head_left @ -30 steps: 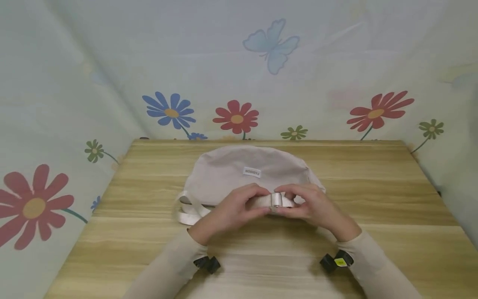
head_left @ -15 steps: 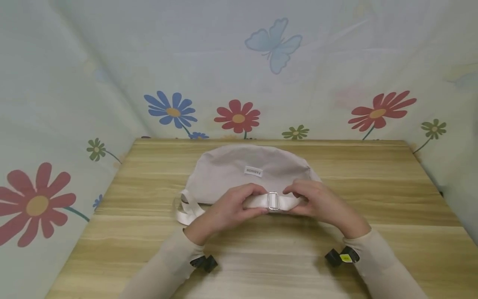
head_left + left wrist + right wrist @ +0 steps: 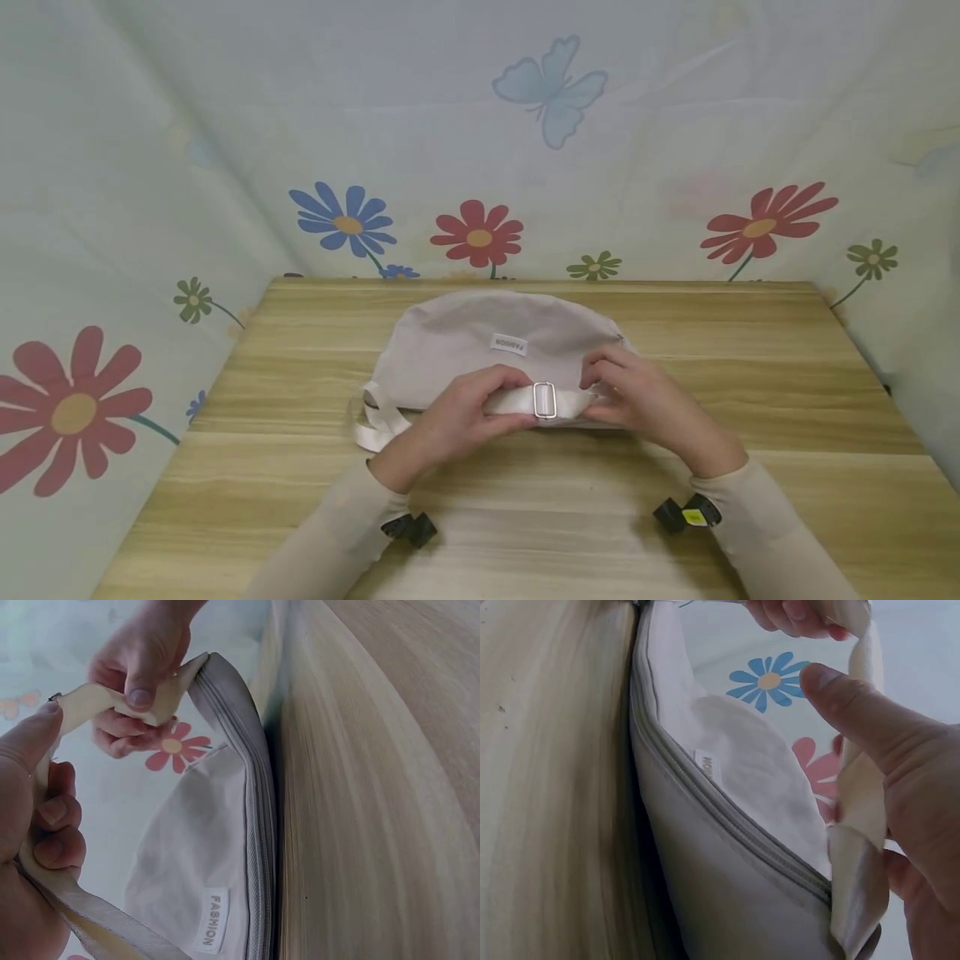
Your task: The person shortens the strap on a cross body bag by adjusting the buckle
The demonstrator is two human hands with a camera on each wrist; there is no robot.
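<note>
A pale grey-pink bag [image 3: 450, 346] with a zipper [image 3: 257, 847] and a white "FASHION" label [image 3: 509, 344] lies on the table. My left hand [image 3: 461, 417] pinches its cream strap [image 3: 86, 705] just left of a metal slider buckle [image 3: 545, 401]. To the right of the buckle, my right hand [image 3: 652, 404] holds the same strap between thumb and fingers, near where it joins the bag's end. In the right wrist view the thumb [image 3: 855, 709] is stretched out beside the strap, and the fingers are partly hidden behind it.
A loose strap loop [image 3: 378, 425] hangs off the bag's left side. The wooden table [image 3: 525, 533] meets a flower-printed cloth wall [image 3: 420, 125] at the back and sides. A black wrist camera [image 3: 408, 527] is on the left sleeve, another [image 3: 686, 514] on the right.
My right hand has left the buckle and slid right along the strap. The buckle now shows its face and sits slightly further left. The left hand keeps its pinch.
</note>
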